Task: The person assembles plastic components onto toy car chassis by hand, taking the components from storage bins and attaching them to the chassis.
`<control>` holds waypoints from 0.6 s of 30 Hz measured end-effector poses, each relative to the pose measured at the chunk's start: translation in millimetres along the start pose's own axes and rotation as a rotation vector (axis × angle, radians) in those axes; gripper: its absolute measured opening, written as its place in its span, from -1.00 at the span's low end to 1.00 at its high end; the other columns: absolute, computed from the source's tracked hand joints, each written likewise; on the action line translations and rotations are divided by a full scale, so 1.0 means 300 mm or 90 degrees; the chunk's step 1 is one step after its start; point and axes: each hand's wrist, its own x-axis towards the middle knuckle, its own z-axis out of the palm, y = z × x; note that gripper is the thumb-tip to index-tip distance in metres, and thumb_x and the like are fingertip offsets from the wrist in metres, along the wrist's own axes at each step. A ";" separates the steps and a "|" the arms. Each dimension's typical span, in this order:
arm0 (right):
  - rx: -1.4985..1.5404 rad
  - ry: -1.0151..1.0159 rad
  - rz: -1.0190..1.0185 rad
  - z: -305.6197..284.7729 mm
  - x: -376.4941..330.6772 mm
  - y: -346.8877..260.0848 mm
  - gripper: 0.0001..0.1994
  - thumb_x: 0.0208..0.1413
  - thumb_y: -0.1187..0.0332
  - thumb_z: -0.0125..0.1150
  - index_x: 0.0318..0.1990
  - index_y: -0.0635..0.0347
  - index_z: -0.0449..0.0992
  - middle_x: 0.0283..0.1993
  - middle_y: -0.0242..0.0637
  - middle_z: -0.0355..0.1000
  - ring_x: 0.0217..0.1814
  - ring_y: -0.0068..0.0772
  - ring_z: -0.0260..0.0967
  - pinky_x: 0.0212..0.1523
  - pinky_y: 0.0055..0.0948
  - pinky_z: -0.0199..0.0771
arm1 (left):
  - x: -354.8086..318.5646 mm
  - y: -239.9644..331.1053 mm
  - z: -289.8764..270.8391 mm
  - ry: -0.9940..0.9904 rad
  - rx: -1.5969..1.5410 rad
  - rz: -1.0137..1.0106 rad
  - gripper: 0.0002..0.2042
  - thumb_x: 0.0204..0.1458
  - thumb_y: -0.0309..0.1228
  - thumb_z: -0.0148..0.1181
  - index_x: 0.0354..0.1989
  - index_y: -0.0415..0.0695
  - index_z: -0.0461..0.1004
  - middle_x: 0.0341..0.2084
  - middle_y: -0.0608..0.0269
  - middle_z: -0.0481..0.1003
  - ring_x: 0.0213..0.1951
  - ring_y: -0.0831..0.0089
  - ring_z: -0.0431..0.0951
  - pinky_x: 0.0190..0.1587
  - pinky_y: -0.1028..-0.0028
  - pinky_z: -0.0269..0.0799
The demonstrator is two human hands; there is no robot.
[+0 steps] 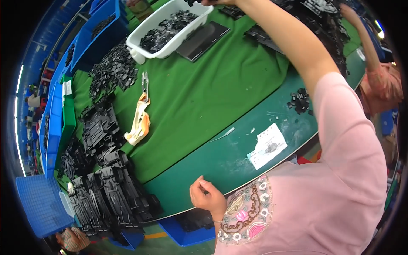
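My left hand [207, 196] is curled closed above the near edge of the green table; whatever its fingers may hold is hidden. Far across the table stretches my right arm, and my right hand [221, 2] is cut off by the top edge. At its fingertips is a black plastic part [192, 1], just over the rim of a white tub [132, 39]. Small black plastic pieces [168, 32] fill much of that tub. Beside it a flat, dark, glossy panel [204, 41] lies on the green cloth [191, 102].
Long black plastic parts [114, 191] are stacked at the left, with loose black pieces [112, 70] behind them. Tweezers [145, 87] and a stained cloth [139, 123] lie mid-table. A torn paper label [268, 146] sits nearby. Blue bins [95, 36] line the far left; a co-worker's arm [366, 46] shows at right.
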 end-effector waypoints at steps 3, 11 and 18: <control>-0.106 0.003 0.064 0.046 -0.333 -0.049 -0.78 -0.03 0.30 0.05 -0.22 0.09 0.26 -0.45 -0.44 0.31 -0.49 -0.64 0.26 -0.65 -0.65 0.31 | 0.002 -0.001 0.003 -0.004 0.012 0.002 -0.91 -0.12 -0.54 -0.07 -0.52 -0.25 0.37 -0.70 0.21 0.31 -0.68 0.39 0.27 -0.62 0.47 0.16; -0.625 0.047 0.011 0.075 -1.034 0.165 -0.70 -0.18 0.49 0.08 -0.20 0.16 0.28 -0.26 -0.28 0.20 -0.20 -0.47 0.21 -0.27 -0.53 0.26 | 0.012 0.021 0.018 -0.046 0.050 0.067 -0.92 -0.14 -0.54 -0.07 -0.53 -0.24 0.37 -0.70 0.22 0.28 -0.69 0.38 0.21 -0.64 0.45 0.10; -0.892 0.147 -0.028 0.202 -1.098 0.237 -0.53 -0.38 0.51 0.22 -0.17 0.05 0.31 -0.10 -0.21 0.14 -0.11 -0.18 0.14 -0.14 -0.35 0.25 | 0.014 0.024 -0.007 -0.085 0.086 0.018 -0.91 -0.08 -0.50 -0.06 -0.51 -0.25 0.35 -0.62 0.27 0.34 -0.60 0.48 0.27 -0.54 0.53 0.18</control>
